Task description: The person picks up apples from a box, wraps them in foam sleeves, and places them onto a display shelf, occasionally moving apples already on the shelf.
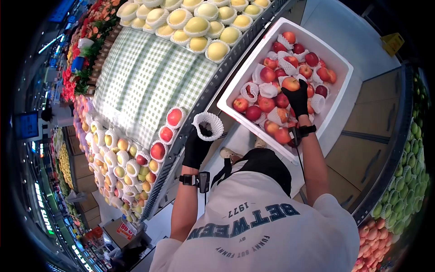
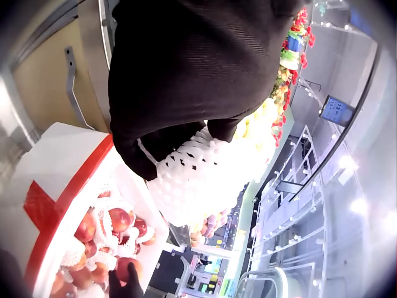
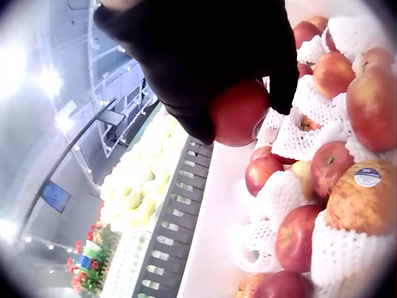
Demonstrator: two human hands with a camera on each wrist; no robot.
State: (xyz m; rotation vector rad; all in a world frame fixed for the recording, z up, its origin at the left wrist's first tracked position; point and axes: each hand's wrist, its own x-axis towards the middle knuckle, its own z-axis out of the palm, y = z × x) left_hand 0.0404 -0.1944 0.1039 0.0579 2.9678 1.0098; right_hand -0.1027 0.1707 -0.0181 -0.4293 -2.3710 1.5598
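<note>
A white foam net sleeve [image 1: 209,126] is held in the left hand [image 1: 196,149], which wears a black glove; the net's mouth is spread and dark fingers show inside it. In the left wrist view the net [image 2: 192,177] hangs between the thumb and fingers of the left hand [image 2: 192,68]. Over the white foam box [image 1: 337,68], the gloved right hand [image 1: 297,100] grips a red-yellow apple [image 1: 290,84]. The right wrist view has that apple [image 3: 240,113] between thumb and fingers of the right hand [image 3: 211,56].
Loose and netted apples fill the box. Left of it, a display shelf carries a green checked cloth [image 1: 149,72], netted yellow fruit [image 1: 197,26], three netted red apples along the edge [image 1: 166,133] and a mixed pile [image 1: 122,170]. Green fruit [image 1: 403,190] lies at far right.
</note>
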